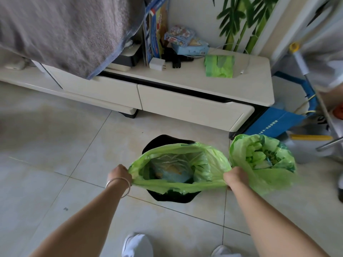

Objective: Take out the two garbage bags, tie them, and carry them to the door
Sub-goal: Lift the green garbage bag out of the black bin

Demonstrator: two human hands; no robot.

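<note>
At the far left a grey towel [61, 32] hangs over the low cream cabinet [185, 101] that runs along the wall. On the tiled floor [46, 154] in front of it, the left hand [120, 176], with a silver bangle [119, 184] on its wrist, is clamped on the left edge of a green garbage bag [178, 164], fingers curled round the bunched plastic. The bag's mouth is stretched wide between the two hands, and it sits in a black bin [167, 195] whose rim shows above and below it; a clear wrapper lies inside. The right hand [234, 178] grips the bag's right edge in the same way. Just to the right stands a second green garbage bag [263, 160], open at the top, touching the first near the right hand. On the cabinet top lie folded green bags [219, 66] beside a white charger [156, 64]. A blue box [274, 125] stands at the cabinet's right end.
</note>
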